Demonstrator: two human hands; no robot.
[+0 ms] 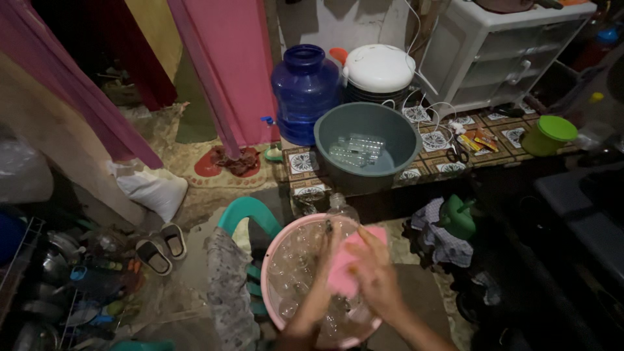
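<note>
My right hand (376,276) grips a pink sponge (348,263) and presses it against a clear plastic bottle (339,211). That bottle is held upright by my left hand (325,257) over a pink basin (276,257). Several more clear bottles lie in the pink basin's water. Beyond it, a grey-green basin (396,166) on the raised floor holds a few clear bottles (356,149) lying flat.
A blue water jug (304,91) and a white rice cooker (378,68) stand behind the grey-green basin. A green lidded tub (549,135) and scissors (458,154) lie right. A teal chair (250,214), slippers (162,246) and a dish rack (58,279) are left.
</note>
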